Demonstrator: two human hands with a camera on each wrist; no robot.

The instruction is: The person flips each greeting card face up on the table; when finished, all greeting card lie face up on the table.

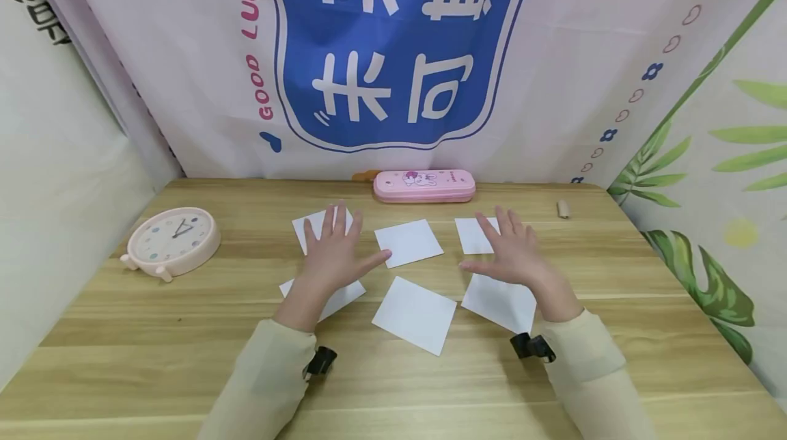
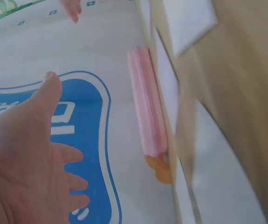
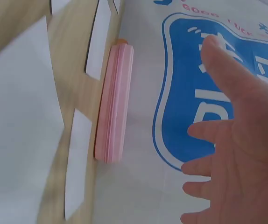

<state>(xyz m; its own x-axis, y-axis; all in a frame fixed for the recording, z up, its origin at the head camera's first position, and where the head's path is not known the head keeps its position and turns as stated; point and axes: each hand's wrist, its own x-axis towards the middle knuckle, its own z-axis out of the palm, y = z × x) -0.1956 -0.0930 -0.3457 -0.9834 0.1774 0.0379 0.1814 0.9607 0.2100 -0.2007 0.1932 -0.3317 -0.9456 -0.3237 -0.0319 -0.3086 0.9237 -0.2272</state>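
L hand (image 1: 332, 257), R hand (image 1: 516, 255) spread wide, empty, prob. hovering; best go light on cards (image 1: 415, 315), clear of 12 o'clock case (image 1: 424, 187).

Around two grips (image 1: 332, 257) (image 1: 515, 253), six white cards (image 1: 409, 243) are counted; beyond the grips, one pink case (image 1: 424, 187) is seen; leftward, one clock (image 1: 174, 240); rightward, one small beige object (image 1: 563, 209).

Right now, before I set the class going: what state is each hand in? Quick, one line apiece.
Left hand: open, fingers spread, holding nothing.
Right hand: open, fingers spread, holding nothing.
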